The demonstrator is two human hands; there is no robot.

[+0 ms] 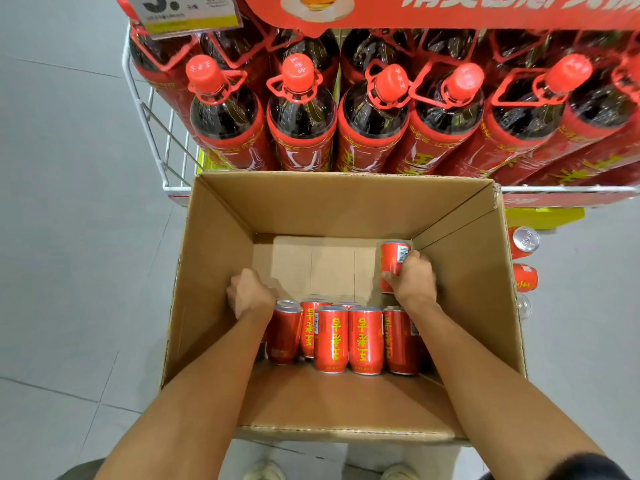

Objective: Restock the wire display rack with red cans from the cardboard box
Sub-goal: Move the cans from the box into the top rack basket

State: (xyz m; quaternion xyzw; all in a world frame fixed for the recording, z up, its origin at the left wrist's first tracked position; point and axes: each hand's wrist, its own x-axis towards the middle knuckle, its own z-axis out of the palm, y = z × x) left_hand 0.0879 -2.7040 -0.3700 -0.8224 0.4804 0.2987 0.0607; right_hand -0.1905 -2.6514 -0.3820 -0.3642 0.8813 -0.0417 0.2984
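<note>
- A red can (pixel 394 258) is gripped by the right hand (pixel 414 280), whose fingers are wrapped round its side. The can is held upright at the far right corner of the cardboard box (pixel 214 258), above the box floor.
- The left hand (pixel 251 294) is seen with fingers curled, low in the box at the left end of the row of cans (pixel 365 337). Whether a can is held beneath it cannot be told, since only the back of the hand is shown.
- The row of cans is left standing along the near wall of the box, touching one another. The far half of the box floor is bare cardboard, so much of the stock is judged to be already taken out.
- The wire display rack (pixel 147 102) stands just behind the box, and its visible tier is filled with large bottles (pixel 301 116), not cans.
- Two loose cans (pixel 524 241) are seen to the right of the box, low down near the foot of the rack. What they rest on cannot be made out.
- The task is judged to be well past halfway: the held can is yet to be placed, and the row in the box is still to be moved.
</note>
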